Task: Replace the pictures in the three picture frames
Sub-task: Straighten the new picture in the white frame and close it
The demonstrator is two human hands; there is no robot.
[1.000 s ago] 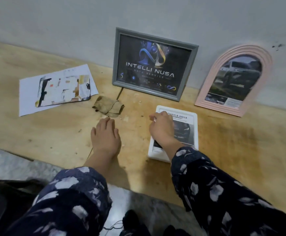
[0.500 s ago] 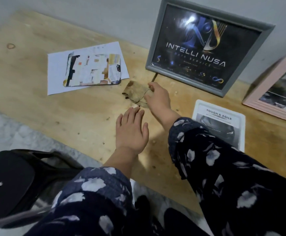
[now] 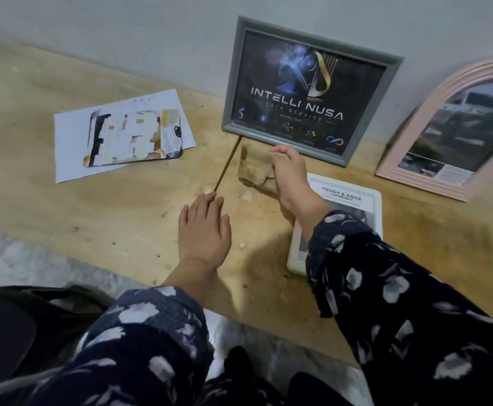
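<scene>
A grey frame point(image 3: 309, 39) with a dark "INTELLI NUSA" picture leans on the wall. To its right stands a pink arched frame point(image 3: 415, 133) holding a car picture. A white frame point(image 3: 377, 197) with a "TOUGH & AGILE" picture lies flat on the wooden table point(image 3: 116, 206), partly under my right sleeve. My right hand point(image 3: 292, 177) grips a brown cloth point(image 3: 255, 168) just in front of the grey frame. Flat on the table, fingers straight, lies my left hand point(image 3: 204, 230).
Loose pictures on a white sheet point(image 3: 122, 133) lie at the left. A thin stick point(image 3: 227, 164) slants from the grey frame toward my left fingertips. A black chair point(image 3: 10, 323) is at the lower left, beside the table's near edge.
My right hand left the white frame, moved left to the brown cloth and picked it up. The left hand stayed flat on the table. The view shifted.
</scene>
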